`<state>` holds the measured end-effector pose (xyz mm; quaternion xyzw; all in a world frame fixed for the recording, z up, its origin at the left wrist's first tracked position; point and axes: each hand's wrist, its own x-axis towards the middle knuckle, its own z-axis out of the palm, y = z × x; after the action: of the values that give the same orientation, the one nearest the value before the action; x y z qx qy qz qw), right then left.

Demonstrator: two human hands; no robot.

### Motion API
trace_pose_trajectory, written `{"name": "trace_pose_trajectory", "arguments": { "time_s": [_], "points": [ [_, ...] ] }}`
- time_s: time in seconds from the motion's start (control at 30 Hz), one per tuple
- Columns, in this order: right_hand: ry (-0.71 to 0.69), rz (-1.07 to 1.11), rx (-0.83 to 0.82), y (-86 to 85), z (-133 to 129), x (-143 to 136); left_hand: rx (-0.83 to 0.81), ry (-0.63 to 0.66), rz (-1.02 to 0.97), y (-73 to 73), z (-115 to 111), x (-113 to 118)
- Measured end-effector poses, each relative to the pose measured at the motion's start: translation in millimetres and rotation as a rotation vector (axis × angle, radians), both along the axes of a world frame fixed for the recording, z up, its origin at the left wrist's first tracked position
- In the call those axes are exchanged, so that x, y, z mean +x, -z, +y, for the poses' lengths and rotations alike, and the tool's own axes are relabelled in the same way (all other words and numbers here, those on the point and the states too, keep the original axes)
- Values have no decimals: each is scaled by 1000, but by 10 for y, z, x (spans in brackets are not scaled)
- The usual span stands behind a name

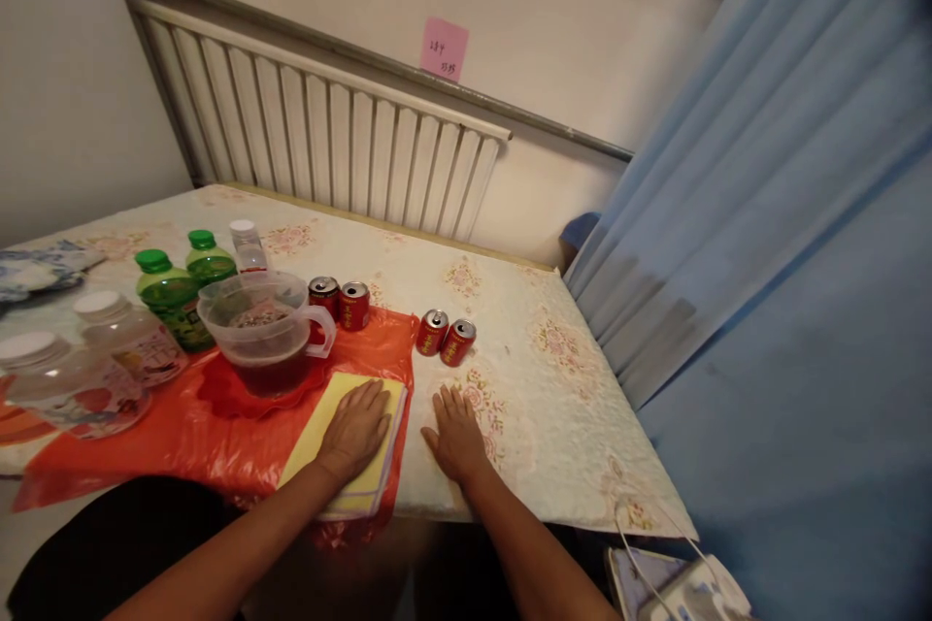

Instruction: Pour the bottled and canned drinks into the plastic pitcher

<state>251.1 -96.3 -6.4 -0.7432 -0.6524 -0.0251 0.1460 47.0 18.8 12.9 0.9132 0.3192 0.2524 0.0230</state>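
Observation:
My left hand (356, 429) lies flat on a folded yellow cloth (320, 427), fingers stretched out. The cloth rests on a red plastic sheet (175, 437). My right hand (457, 435) is flat on the flowered tablecloth (539, 427), holding nothing. Just beyond it two red drink cans (432, 334) (458, 343) stand side by side with opened tops. Two more red cans (324, 299) (355, 307) are behind the yellow cloth. Left of them a clear plastic jug (254, 335) with dark liquid stands on a red scalloped dish (225, 398).
Two green-capped bottles (171, 301) (210, 259), a small white-capped bottle (249, 247) and two clear jars (131, 340) (73, 388) stand at left. A radiator (327, 136) lines the wall behind. A blue curtain (764, 213) hangs at right, with a white object (677, 587) below.

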Motion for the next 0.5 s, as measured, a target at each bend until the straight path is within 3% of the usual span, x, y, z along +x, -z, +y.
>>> {"name": "trace_pose_trajectory", "arguments": {
  "time_s": [0.1, 0.23, 0.37, 0.5],
  "points": [
    [-9, 5, 0, -3, 55, 8, -5, 83, 32, -10, 4, 219],
    [-7, -2, 9, 16, 131, 28, -40, 111, 62, 91, 51, 442],
    [-10, -21, 25, 31, 229, 54, -44, 120, 100, 178, 88, 517],
    [-26, -20, 21, 16, 356, 79, -33, 128, 97, 172, 83, 516]
  ]
}}
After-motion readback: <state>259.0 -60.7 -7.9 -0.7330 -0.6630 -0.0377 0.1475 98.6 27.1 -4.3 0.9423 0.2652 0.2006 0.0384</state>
